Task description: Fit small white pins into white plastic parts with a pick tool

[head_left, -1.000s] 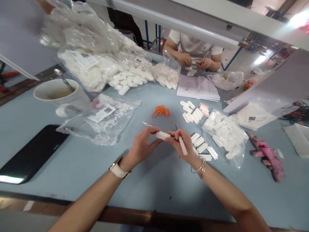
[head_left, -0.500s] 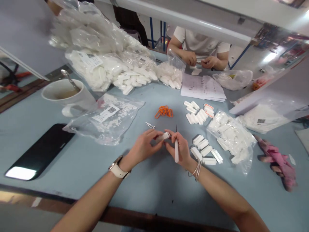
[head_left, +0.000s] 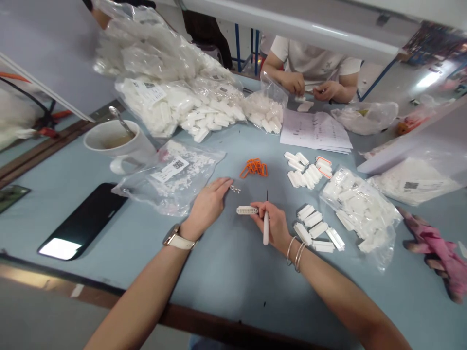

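Note:
My left hand (head_left: 208, 203) lies low over the table with its fingers stretched out, the tips at a small cluster of tiny white pegs (head_left: 236, 189). Between the thumb and fingers of my right hand (head_left: 274, 222) is one end of a white connector housing (head_left: 247, 210), its face showing rows of small holes. The same hand also keeps a slim tool with a white handle (head_left: 266, 231) and a thin dark tip pointing away from me. Right of it lie several white connector housings (head_left: 318, 228). Beyond the pegs rests a heap of orange ring-shaped seals (head_left: 254, 167).
A bag of tiny white parts (head_left: 175, 177), a mug with a spoon (head_left: 118, 146) and a phone (head_left: 82, 221) are on the left. Bags of white housings (head_left: 361, 214) stand right and at the back. A pink glove (head_left: 438, 253) lies far right. A co-worker's hands (head_left: 310, 89) work opposite.
My left hand has let go of the white connector housing and moved left to the tiny pegs. My right hand now holds the housing alone, with its holed face visible.

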A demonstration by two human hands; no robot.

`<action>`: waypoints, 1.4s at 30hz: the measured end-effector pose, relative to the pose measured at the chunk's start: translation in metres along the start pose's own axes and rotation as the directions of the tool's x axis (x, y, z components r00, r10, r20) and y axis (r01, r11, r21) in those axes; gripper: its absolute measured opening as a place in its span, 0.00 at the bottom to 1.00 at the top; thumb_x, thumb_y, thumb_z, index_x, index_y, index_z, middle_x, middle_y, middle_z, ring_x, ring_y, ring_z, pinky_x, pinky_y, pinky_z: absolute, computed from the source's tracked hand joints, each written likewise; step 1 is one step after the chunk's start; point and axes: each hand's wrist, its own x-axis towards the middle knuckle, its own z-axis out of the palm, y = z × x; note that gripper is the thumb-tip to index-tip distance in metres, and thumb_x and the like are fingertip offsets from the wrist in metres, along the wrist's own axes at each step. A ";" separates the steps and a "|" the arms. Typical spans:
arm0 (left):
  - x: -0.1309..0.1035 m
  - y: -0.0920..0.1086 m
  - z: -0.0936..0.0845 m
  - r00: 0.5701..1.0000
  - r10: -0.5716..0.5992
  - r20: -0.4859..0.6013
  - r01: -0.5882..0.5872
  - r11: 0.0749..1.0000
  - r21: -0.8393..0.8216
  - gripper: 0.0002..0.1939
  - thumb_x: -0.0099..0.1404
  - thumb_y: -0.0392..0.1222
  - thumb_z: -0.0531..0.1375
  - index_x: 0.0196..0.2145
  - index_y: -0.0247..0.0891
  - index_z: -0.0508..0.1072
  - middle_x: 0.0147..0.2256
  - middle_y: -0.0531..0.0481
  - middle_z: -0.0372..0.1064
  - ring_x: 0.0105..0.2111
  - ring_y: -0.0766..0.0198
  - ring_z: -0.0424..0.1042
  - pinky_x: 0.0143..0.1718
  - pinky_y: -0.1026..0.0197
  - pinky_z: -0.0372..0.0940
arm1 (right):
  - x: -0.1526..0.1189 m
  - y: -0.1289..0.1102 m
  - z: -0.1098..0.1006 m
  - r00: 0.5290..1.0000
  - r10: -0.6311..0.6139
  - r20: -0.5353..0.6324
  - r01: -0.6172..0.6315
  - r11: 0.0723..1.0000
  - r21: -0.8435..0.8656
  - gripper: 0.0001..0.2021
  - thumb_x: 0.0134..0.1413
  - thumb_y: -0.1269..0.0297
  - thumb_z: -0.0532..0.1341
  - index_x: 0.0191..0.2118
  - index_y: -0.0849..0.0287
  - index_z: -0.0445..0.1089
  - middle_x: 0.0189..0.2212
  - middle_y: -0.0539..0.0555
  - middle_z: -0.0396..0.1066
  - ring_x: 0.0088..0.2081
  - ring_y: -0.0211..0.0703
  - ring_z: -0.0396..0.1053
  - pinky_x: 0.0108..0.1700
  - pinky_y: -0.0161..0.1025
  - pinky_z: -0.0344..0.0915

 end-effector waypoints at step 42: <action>0.002 0.027 -0.025 0.985 -0.147 0.095 0.174 0.759 -0.628 0.09 0.62 0.46 0.57 0.31 0.40 0.74 0.38 0.46 0.75 0.40 0.59 0.73 0.40 0.58 0.68 | 0.003 -0.003 -0.003 0.990 -0.087 -0.115 0.082 0.995 -0.049 0.10 0.53 0.65 0.59 0.23 0.53 0.62 0.35 0.53 0.76 0.37 0.43 0.73 0.43 0.41 0.69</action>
